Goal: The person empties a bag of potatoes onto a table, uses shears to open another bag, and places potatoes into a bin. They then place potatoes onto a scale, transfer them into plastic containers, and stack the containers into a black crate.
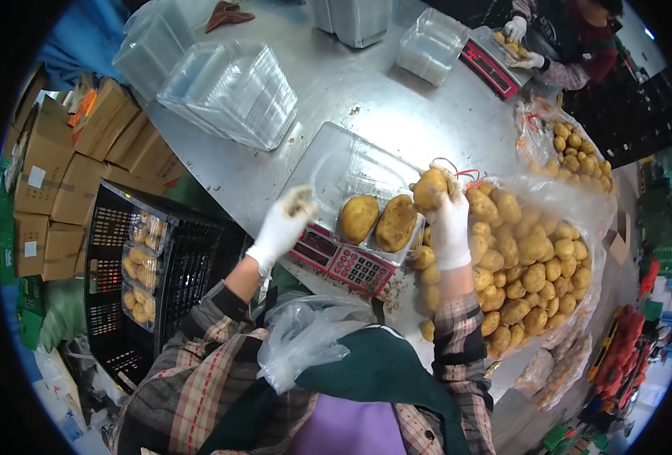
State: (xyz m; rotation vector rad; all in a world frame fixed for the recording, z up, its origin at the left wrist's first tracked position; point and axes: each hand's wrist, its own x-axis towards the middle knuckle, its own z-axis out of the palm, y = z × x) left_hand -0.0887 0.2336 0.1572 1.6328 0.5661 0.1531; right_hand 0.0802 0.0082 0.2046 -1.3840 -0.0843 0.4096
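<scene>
White-gloved right hand point(450, 227): closed around a potato point(429, 189), fingers wrapped over its top, held up at the right end of the clear tray point(336, 163).
Held potato: above the tray's rim, just beside the two potatoes point(377, 221) lying in the tray.
Left hand point(283, 227): gloved, fingers curled at the tray's left edge; whether it grips anything cannot be told.
Scale point(339, 262): red-faced, under the tray, between both hands.
Bag of potatoes point(533, 258): open, touching the right wrist.
Steel table point(396, 106): bears stacks of empty trays point(233, 91).
Co-worker's hands point(522, 45): well apart, at a second scale.
</scene>
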